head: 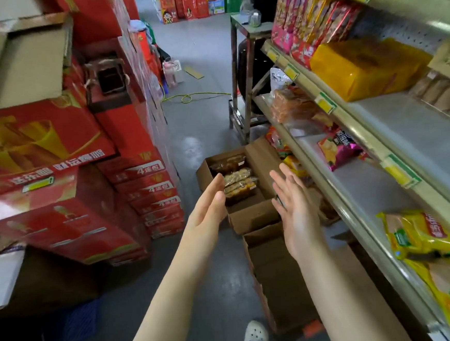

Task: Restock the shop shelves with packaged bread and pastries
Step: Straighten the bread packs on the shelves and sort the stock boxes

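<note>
Below, both hands reach out empty with fingers spread wide: left hand (207, 204) and right hand (295, 207) hover above an open cardboard box (260, 151) of packaged pastries (236, 180) on the floor, left of the shelves (377, 142).

Two bare forearms are seen, rising from the bottom edge of the frame toward its centre; no sleeves, watch or bracelet are visible on them. The left hand (207, 204) and the right hand (295, 205) are ungloved, and the fingers are long and slim. A small dark mark or object is seen at the edge of the right hand, too blurred to be identified. At the bottom centre a white clog (255, 334) with round vent holes is worn, with pale trouser fabric just beside it.
</note>
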The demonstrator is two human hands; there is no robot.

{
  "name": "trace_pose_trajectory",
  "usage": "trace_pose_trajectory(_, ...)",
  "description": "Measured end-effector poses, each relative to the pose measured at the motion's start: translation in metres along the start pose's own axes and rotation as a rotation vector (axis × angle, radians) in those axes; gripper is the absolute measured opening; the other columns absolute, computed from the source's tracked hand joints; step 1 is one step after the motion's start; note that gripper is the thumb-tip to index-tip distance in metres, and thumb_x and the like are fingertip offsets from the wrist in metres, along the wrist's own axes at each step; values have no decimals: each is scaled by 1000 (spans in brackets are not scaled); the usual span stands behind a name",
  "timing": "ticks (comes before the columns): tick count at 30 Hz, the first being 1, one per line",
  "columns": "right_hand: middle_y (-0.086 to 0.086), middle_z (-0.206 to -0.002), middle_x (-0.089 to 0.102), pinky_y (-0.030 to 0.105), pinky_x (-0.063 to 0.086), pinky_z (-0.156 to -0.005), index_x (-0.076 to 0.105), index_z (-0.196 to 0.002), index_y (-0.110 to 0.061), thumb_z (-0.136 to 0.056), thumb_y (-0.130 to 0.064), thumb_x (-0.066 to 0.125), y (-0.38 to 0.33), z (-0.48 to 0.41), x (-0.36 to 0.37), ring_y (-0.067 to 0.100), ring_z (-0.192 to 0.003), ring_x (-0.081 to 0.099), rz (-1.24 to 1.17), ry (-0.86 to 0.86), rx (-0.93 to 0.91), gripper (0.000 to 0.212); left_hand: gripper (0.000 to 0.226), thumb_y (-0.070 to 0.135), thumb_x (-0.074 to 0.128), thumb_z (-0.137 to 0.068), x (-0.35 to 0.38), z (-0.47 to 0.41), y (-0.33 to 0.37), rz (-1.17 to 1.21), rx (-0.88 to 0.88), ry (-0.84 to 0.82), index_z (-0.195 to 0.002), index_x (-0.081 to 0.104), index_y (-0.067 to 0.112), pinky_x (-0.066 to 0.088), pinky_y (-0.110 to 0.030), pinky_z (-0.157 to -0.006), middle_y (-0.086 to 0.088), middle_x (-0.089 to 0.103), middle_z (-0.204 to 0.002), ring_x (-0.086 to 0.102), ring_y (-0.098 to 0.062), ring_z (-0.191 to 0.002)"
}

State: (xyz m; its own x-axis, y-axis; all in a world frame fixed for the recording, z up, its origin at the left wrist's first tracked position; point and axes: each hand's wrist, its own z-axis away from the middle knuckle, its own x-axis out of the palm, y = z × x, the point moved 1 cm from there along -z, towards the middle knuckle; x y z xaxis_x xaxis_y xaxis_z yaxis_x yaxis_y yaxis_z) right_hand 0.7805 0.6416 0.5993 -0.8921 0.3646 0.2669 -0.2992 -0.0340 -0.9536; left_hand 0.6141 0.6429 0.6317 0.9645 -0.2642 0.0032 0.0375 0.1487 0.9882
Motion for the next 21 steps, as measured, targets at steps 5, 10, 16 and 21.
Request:
trace_pose_trajectory(5,-20,-136,56,30,32,-110,46,-132,-43,-94,-49,38,-2,-48,18,1,-133,45,-8,-33,-6,40,41,57,44,-91,-11,-45,3,15,-11,8,-131,42,61,32,-18,-108,35,44,-142,38,16,-130)
trace_pose_trajectory(10,-19,-134,57,31,34,-110,47,-133,-41,-104,-41,30,5,-96,36,1,-129,48,-10,12,44,33,38,59,46,-90,-33,-106,0,56,-43,-2,-127,45,65,32,-23,-108,32,44,-144,38,11,-133)
trace_pose_trajectory(16,-20,-130,60,25,38,-101,50,-130,-40,-105,-38,29,11,-161,84,-3,-121,52,10,106,37,32,43,60,47,-88,-75,-187,3,72,-97,-85,-130,46,60,34,-26,-110,30,45,-144,38,7,-134)
trace_pose_trajectory(21,-14,-133,60,30,37,-106,53,-128,-37,-106,-34,32,17,-216,137,4,-127,51,8,160,23,31,49,61,45,-88,-120,-246,10,47,-110,-157,-137,42,55,28,-27,-115,30,42,-146,39,17,-127)
